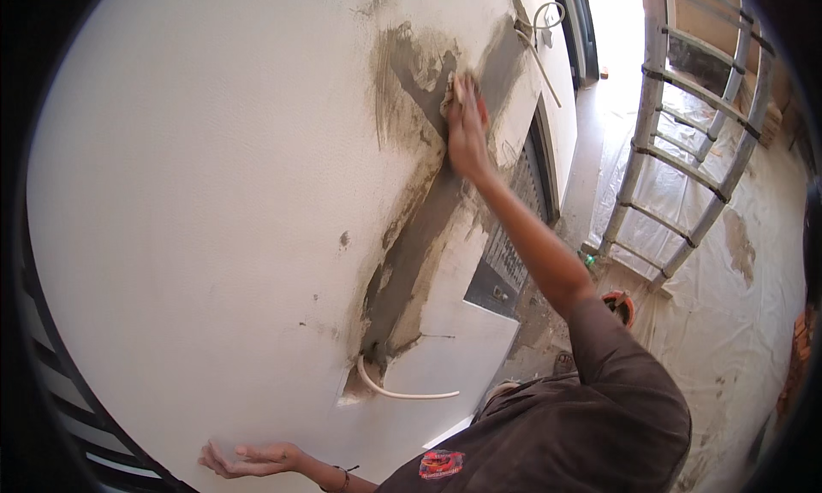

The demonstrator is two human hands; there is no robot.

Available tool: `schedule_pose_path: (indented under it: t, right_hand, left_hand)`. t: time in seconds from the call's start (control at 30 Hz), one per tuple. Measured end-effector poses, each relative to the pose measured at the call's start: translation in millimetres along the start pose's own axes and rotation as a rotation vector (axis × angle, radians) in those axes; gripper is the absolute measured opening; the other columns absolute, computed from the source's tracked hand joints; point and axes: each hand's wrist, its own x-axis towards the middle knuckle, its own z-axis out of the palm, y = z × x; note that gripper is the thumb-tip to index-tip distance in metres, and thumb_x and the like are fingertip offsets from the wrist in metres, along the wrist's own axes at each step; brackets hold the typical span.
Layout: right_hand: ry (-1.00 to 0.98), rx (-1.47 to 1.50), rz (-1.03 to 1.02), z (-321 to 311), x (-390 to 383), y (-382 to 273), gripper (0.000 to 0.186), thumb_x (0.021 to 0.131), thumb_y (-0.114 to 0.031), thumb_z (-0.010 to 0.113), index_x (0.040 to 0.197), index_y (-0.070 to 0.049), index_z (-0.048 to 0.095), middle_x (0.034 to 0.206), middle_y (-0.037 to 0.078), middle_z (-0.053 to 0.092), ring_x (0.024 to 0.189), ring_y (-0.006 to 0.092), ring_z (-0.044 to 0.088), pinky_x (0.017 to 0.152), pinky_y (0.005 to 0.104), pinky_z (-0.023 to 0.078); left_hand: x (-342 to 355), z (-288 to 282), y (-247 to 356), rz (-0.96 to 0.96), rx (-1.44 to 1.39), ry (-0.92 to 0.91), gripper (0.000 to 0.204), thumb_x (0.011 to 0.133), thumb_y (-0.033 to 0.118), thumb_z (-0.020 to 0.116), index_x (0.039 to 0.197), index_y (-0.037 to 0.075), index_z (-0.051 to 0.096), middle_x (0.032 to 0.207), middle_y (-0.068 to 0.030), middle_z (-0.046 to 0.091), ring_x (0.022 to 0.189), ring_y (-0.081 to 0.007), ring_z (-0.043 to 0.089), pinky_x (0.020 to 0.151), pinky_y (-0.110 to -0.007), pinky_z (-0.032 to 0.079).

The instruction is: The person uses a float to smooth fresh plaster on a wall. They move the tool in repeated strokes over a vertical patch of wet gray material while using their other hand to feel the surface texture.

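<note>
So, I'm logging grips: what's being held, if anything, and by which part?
The right hand holds a tan-and-red item against the wall; its gripped part is hidden. The left hand, open, holds nothing visible.

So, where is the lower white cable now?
In the head view, low centre, the white cable curves out beneath the grey strip, right of the left hand.

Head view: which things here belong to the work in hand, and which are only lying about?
In use:
right hand, holding a small beige-and-red pad
rough grey mortar strip
flat white wall

Seemingly just nearby:
tall pale ladder
round orange container
</note>
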Motion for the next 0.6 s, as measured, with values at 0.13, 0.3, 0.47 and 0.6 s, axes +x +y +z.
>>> schedule_pose_path:
  t: [0.13,0.3,0.47,0.6]
  right_hand:
    - [-0.085,-0.484,-0.252,51,-8,-70,0.072,0.091,-0.011,0.055,0.155,-0.004,0.023,0.162,0.017,0.021,0.151,0.0341,0.015,0.121,0.0565,0.014]
    - [-0.047,0.001,-0.011,2,38,-16,0.071,0.093,-0.008,0.049,0.157,-0.004,0.018,0.164,0.017,0.013,0.153,0.0324,0.005,0.124,0.0471,0.008]
    - [-0.048,-0.416,-0.412,53,18,-61,0.068,0.095,-0.01,0.047,0.157,-0.005,0.019,0.165,0.015,0.013,0.153,0.0284,0.006,0.124,0.046,0.008]
    - [-0.06,-0.188,-0.296,17,15,-50,0.064,0.095,-0.011,0.046,0.155,-0.004,0.025,0.164,0.013,0.016,0.153,0.028,0.007,0.124,0.0483,0.006]
  left_hand:
    - [3,-5,-3,0.024,0.105,-0.015,0.043,0.107,0.026,0.031,0.132,-0.005,0.049,0.135,-0.0226,0.047,0.136,-0.0404,0.039,0.112,-0.057,0.033]
    - [2,2,4,-0.016,0.047,0.021,0.044,0.107,0.026,0.03,0.13,-0.005,0.05,0.132,-0.0227,0.051,0.134,-0.0406,0.042,0.112,-0.056,0.036]
    - [0,-2,-4,0.032,0.102,-0.011,0.044,0.107,0.027,0.029,0.129,-0.005,0.051,0.135,-0.0222,0.048,0.136,-0.0397,0.04,0.113,-0.058,0.034]
    - [-2,-1,-4,-0.045,0.029,0.033,0.044,0.107,0.028,0.03,0.13,-0.005,0.05,0.136,-0.0221,0.048,0.137,-0.0395,0.039,0.114,-0.057,0.032]
